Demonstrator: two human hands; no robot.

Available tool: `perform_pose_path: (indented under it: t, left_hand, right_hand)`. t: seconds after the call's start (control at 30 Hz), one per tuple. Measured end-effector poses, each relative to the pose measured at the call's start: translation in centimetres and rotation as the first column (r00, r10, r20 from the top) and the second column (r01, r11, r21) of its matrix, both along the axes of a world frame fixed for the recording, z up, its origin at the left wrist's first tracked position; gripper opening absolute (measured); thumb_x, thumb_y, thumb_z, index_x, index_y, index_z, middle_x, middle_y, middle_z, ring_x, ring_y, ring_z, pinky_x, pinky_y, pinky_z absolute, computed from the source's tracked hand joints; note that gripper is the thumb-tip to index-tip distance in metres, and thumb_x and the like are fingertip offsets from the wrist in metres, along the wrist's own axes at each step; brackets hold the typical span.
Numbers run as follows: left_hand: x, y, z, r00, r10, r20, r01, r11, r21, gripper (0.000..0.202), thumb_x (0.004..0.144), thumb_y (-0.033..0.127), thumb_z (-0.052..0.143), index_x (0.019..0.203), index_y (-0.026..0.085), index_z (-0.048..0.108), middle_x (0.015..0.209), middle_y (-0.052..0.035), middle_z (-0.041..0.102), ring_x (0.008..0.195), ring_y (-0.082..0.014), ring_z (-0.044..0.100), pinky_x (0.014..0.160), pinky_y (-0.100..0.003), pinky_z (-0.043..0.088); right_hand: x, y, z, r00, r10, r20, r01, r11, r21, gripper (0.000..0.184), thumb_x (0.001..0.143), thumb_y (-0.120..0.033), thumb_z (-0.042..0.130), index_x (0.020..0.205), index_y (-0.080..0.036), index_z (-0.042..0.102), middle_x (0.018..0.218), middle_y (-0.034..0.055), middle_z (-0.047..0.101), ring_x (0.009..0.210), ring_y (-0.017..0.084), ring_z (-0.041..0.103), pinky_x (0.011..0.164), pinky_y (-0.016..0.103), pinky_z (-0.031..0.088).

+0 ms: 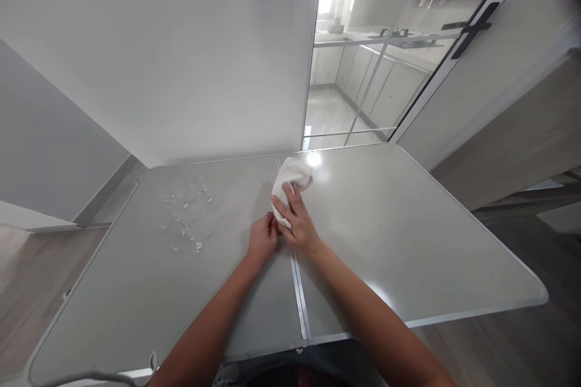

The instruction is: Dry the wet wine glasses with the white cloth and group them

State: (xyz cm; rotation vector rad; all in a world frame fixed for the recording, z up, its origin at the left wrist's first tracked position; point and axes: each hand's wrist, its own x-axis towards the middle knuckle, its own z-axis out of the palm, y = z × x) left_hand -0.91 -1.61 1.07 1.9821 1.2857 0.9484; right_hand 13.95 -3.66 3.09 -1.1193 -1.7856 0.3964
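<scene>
A white cloth [293, 172], folded and bunched, lies on the pale folding table [372, 224] just right of the table's middle seam. My right hand [297, 221] grips the cloth from above, with its fingers bent over the lower part. Close beside it, my left hand [263, 237] is closed at the near edge of the cloth. Its fingertips are partly hidden, so what they pinch cannot be made out. Clear water drops [186, 221] are scattered across the left half of the tabletop.
A metal seam [299, 296] divides the tabletop. The far edge meets a white wall [204, 72]. At the back right stands a glass door with a black handle [474, 30], a kitchen counter showing behind it. A grey cable [97, 377] runs along the near left edge.
</scene>
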Motion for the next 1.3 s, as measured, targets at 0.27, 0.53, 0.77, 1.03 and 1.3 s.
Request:
perform_pose_path:
  t: [0.27, 0.53, 0.77, 1.03, 1.3]
  left_hand:
    - [-0.4, -0.2, -0.7, 0.963, -0.124, -0.238, 0.160, 0.977, 0.138, 0.022, 0.096, 0.029, 0.049, 0.076, 0.021, 0.056, 0.067, -0.0040, 0.065, 0.059, -0.0178, 0.060, 0.057, -0.027, 0.034]
    - [0.7, -0.5, -0.5, 0.965, -0.039, 0.260, 0.081, 0.985, -0.150, 0.034, 0.098, 0.039, 0.049, 0.071, 0.020, 0.057, 0.062, -0.0003, 0.063, 0.059, -0.0152, 0.060, 0.059, -0.025, 0.042]
    - [0.4, -0.2, 0.4, 0.918, 0.061, 0.392, 0.005, 0.986, -0.164, 0.043, 0.098, 0.043, 0.049, 0.063, 0.019, 0.049, 0.058, 0.0015, 0.052, 0.055, -0.0126, 0.054, 0.057, -0.024, 0.042]
    - [0.3, 0.0, 0.3, 0.926, 0.097, 0.366, -0.048, 0.989, -0.139, 0.037, 0.095, 0.043, 0.055, 0.069, 0.018, 0.063, 0.067, -0.0011, 0.063, 0.065, -0.0151, 0.060, 0.065, -0.025, 0.047]
    - [-0.8, 0.8, -0.3, 0.979, 0.130, 0.158, -0.126, 0.992, -0.031, 0.026, 0.091, 0.027, 0.052, 0.073, 0.017, 0.069, 0.065, -0.0014, 0.064, 0.060, -0.0148, 0.054, 0.060, -0.026, 0.040]
  right_hand:
    - [2.5, 1.0, 0.8, 0.832, -0.180, -0.525, 0.000, 0.946, -0.325, 0.039, 0.097, -0.049, 0.049, 0.104, -0.019, 0.073, 0.100, 0.0082, 0.071, 0.094, 0.024, 0.065, 0.089, 0.037, 0.051]
    - [-1.2, 0.7, -1.1, 0.318, -0.229, -0.920, -0.454, 0.815, -0.360, 0.055, 0.089, -0.072, 0.053, 0.092, -0.019, 0.067, 0.068, 0.0029, 0.063, 0.058, 0.017, 0.056, 0.049, 0.027, 0.043]
    - [-2.1, 0.6, -2.7, 0.448, -0.221, -0.866, -0.338, 0.855, -0.393, 0.044, 0.086, -0.059, 0.067, 0.071, -0.018, 0.061, 0.060, -0.0004, 0.056, 0.053, 0.011, 0.048, 0.048, 0.024, 0.040]
    - [-1.3, 0.6, -1.7, 0.462, -0.279, -0.842, -0.210, 0.888, -0.410, 0.033, 0.087, -0.051, 0.068, 0.096, -0.019, 0.069, 0.077, 0.0017, 0.065, 0.072, 0.016, 0.060, 0.067, 0.026, 0.050]
    - [-1.5, -0.5, -0.2, 0.879, 0.177, -0.442, -0.302, 0.924, -0.232, 0.037, 0.100, -0.051, 0.044, 0.114, -0.021, 0.061, 0.112, 0.0075, 0.061, 0.108, 0.021, 0.057, 0.102, 0.034, 0.044]
